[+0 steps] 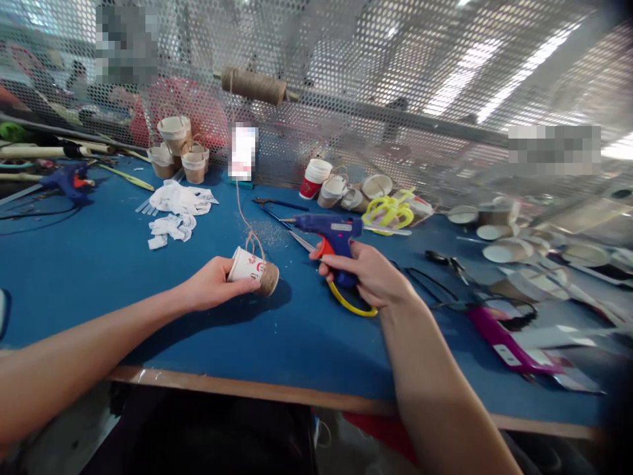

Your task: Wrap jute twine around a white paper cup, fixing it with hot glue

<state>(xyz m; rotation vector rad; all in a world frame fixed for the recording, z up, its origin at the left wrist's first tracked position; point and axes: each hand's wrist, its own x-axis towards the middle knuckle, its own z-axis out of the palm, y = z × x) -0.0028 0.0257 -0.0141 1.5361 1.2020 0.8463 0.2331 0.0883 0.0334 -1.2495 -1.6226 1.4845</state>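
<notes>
My left hand (pixel 217 284) grips a white paper cup (pixel 246 265) lying on its side, its base end wound with brown twine (pixel 269 279). A loose strand of that twine rises from the cup toward the spool (pixel 254 86) on the mesh wall. In my right hand (pixel 376 274) is a blue glue gun (pixel 329 226) with an orange trigger, its nozzle pointing left above the cup. A clear glue stick (pixel 390 230) sticks out of its back. Scissors with yellow handles (pixel 350 305) lie beneath the glue gun, partly hidden by it and my hand.
Twine-wrapped cups (pixel 174 135) are stacked at the back left, near white paper scraps (pixel 180 198). A red-and-white cup stack (pixel 315 178) and yellow-green scissors (pixel 390 211) sit at the back. Another glue gun (pixel 69 181) lies left; a magenta object (pixel 512 340) with cables lies right.
</notes>
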